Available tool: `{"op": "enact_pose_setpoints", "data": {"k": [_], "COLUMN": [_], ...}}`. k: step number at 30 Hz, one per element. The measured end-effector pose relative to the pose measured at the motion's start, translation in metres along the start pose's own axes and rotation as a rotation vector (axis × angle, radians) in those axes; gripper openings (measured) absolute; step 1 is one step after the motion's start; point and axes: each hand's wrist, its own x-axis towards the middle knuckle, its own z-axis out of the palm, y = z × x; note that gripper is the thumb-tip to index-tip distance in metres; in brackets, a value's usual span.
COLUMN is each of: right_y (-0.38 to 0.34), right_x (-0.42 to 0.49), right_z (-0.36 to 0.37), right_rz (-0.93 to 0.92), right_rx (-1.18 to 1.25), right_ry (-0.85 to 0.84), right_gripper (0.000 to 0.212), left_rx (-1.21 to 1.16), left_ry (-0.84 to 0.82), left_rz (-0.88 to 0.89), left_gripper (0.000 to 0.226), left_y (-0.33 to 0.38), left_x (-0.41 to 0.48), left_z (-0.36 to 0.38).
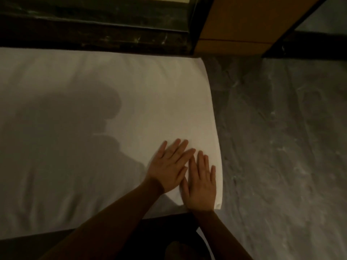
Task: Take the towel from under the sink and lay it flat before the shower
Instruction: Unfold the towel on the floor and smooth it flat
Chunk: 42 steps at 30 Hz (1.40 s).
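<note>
A white towel point(90, 102) lies spread flat on the grey marbled floor, its far edge against a dark stone threshold point(93, 34). My left hand point(169, 166) rests palm down on the towel near its near right corner, fingers straight and slightly apart. Right beside it, my right hand point(201, 182) also presses flat on the cloth, close to the right edge. Neither hand holds anything. The two hands touch at the fingers. My shadow darkens the towel's left and middle.
Bare grey floor point(281, 147) stretches to the right of the towel. A wooden panel point(242, 23) stands at the top right beside a dark frame. My dark-clothed legs show at the bottom edge.
</note>
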Motion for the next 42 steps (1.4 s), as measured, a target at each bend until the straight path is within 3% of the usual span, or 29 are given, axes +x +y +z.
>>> {"op": "enact_pose_setpoints", "data": {"k": [6, 13, 15, 18, 23, 31, 37, 42], "right_y": [0.022, 0.055, 0.051, 0.011, -0.068, -0.086, -0.049, -0.047], "right_x": [-0.011, 0.004, 0.034, 0.104, 0.225, 0.311, 0.322, 0.324], "right_z": [-0.007, -0.032, -0.044, -0.047, -0.041, -0.033, -0.036, -0.043], "right_rz": [0.1, 0.035, -0.072, -0.226, -0.198, -0.066, 0.003, -0.012], "right_rx": [0.021, -0.069, -0.107, -0.039, -0.007, 0.016, -0.052, -0.066], "right_ry": [-0.002, -0.013, -0.104, -0.066, 0.002, 0.076, 0.123, 0.043], "right_gripper": [0.067, 0.066, 0.066, 0.062, 0.064, 0.059, 0.059, 0.062], "left_rx": [-0.044, -0.171, -0.159, -0.098, -0.033, -0.023, 0.038, 0.003], "left_ry": [0.039, 0.128, 0.198, 0.266, 0.069, 0.026, 0.028, -0.003], "left_rz": [0.018, 0.01, -0.046, -0.219, -0.429, -0.339, -0.235, -0.218], "left_gripper": [0.057, 0.055, 0.052, 0.052, 0.058, 0.061, 0.064, 0.066], "left_y": [0.0, -0.026, -0.059, -0.129, -0.212, -0.212, -0.226, -0.228], "left_x": [0.0, -0.004, 0.001, 0.011, 0.034, 0.143, 0.143, 0.145], "left_z": [-0.002, -0.015, -0.024, -0.043, -0.079, -0.081, -0.07, -0.078]}}
